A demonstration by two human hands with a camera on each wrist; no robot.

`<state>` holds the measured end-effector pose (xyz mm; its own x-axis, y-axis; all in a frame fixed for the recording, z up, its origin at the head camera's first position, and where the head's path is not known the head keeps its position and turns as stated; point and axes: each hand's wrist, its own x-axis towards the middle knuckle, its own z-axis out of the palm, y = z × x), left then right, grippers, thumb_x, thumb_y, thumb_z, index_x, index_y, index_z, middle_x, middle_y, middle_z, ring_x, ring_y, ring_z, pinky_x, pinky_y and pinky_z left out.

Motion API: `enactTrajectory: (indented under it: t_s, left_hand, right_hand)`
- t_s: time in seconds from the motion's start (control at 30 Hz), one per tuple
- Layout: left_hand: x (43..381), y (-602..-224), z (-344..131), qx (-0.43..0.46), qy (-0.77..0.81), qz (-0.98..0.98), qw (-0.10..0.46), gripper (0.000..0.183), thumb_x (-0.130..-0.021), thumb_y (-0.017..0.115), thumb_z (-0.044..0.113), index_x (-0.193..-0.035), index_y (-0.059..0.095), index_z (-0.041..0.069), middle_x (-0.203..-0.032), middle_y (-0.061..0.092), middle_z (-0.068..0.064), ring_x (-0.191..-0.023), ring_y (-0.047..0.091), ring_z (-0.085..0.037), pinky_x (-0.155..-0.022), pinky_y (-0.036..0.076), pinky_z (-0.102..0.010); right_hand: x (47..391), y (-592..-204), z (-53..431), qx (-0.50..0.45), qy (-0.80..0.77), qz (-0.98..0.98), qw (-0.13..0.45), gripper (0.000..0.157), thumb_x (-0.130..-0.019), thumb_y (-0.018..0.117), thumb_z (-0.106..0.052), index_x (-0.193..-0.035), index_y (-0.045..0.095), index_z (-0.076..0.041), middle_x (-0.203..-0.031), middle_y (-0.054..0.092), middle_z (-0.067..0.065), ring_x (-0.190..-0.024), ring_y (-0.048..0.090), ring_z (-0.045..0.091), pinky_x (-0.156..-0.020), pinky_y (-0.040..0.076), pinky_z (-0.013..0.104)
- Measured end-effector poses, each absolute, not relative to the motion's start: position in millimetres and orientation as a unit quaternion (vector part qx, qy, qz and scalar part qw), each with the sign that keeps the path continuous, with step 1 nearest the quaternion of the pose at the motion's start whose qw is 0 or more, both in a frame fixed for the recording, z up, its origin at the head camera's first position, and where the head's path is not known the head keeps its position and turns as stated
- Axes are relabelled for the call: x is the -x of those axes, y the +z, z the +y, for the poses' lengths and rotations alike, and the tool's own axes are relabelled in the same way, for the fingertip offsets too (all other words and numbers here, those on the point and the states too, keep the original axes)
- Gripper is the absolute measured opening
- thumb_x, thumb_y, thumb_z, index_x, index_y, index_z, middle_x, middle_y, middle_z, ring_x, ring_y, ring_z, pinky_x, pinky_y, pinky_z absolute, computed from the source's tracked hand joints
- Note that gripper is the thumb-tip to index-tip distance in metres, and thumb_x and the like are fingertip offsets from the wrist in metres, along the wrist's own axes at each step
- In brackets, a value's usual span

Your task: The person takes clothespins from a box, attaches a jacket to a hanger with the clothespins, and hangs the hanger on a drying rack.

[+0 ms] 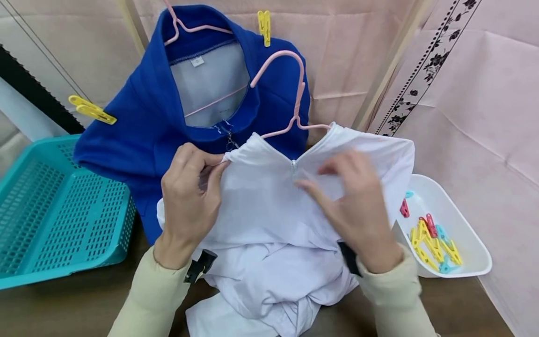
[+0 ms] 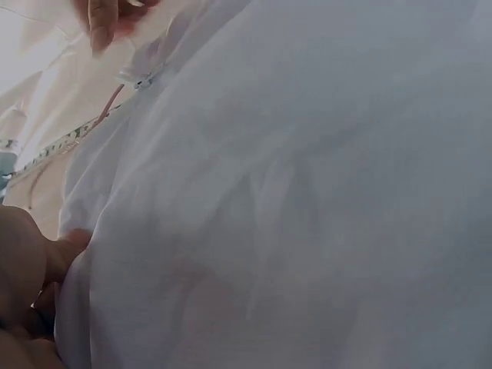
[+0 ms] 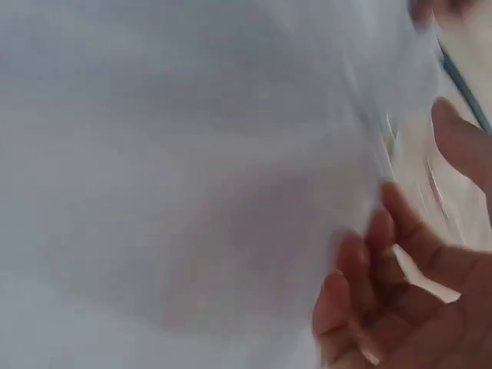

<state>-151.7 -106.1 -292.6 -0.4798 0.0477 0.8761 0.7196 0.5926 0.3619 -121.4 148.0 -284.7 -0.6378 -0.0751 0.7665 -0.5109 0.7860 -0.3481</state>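
Note:
A white garment [image 1: 261, 206] with a short front zipper [image 1: 294, 167] hangs on a pink hanger [image 1: 300, 91], whose hook stands up out of the neckline. My left hand [image 1: 189, 201] pinches the cloth at the shoulder on the left, thumb against fingers. Over the right part of the chest is my right hand [image 1: 358, 206], slightly blurred, its thumb and fingers spread apart beside the zipper. In the right wrist view that hand's fingers [image 3: 415, 231] are relaxed next to the white cloth. The garment's lower part lies bunched on the table [image 1: 50, 309].
Behind hangs a blue zip-neck garment [image 1: 134, 126] on another pink hanger [image 1: 202, 29], with yellow clothespins [image 1: 264, 29] at its shoulders. A teal basket [image 1: 111, 238] stands at left. At right a white tray [image 1: 446, 201] holds several yellow, red and blue clothespins [image 1: 429, 241].

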Motion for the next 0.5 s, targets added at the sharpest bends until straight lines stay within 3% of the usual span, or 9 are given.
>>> enactTrajectory:
  t_s: [0.1, 0.2, 0.3, 0.5]
  left_hand:
    - [150, -291, -106, 0.25, -0.377, -0.769, 0.451, 0.014, -0.094, 0.071, 0.004, -0.087, 0.067, -0.007, -0.081, 0.059, -0.019, -0.078, 0.06, -0.028, -0.069, 0.043, -0.019]
    - [149, -291, -106, 0.249, -0.38, -0.766, 0.455, 0.014, -0.094, 0.071, 0.004, -0.087, 0.067, -0.007, -0.08, 0.059, -0.019, -0.078, 0.06, -0.028, -0.069, 0.043, -0.019]
    - [151, -290, -107, 0.231, -0.388, -0.761, 0.465, 0.015, -0.095, 0.069, 0.005, -0.088, 0.067, -0.008, -0.08, 0.059, -0.02, -0.078, 0.061, -0.03, -0.07, 0.043, -0.02]
    - [155, -288, -113, 0.176, -0.394, -0.773, 0.466, 0.012, -0.096, 0.066, 0.002, -0.092, 0.067, -0.009, -0.083, 0.06, -0.022, -0.078, 0.061, -0.032, -0.072, 0.042, -0.019]
  right_hand:
    - [128, -299, 128, -0.163, 0.242, -0.888, 0.355, 0.036, -0.088, 0.08, -0.036, -0.092, 0.065, -0.004, -0.084, 0.062, 0.008, -0.075, 0.059, 0.022, -0.067, 0.049, 0.034]
    - [135, -310, 118, -0.149, 0.216, -0.898, 0.353, 0.027, -0.096, 0.073, -0.028, -0.088, 0.061, -0.005, -0.078, 0.057, 0.006, -0.065, 0.055, 0.021, -0.057, 0.045, 0.034]
    - [135, -315, 116, -0.168, 0.201, -0.902, 0.344, 0.022, -0.097, 0.07, -0.019, -0.084, 0.057, -0.007, -0.076, 0.055, 0.004, -0.062, 0.053, 0.022, -0.055, 0.045, 0.036]
    - [132, -320, 110, -0.195, 0.193, -0.921, 0.278, 0.022, -0.094, 0.074, -0.021, -0.083, 0.058, -0.01, -0.076, 0.057, 0.002, -0.064, 0.061, 0.024, -0.057, 0.051, 0.039]
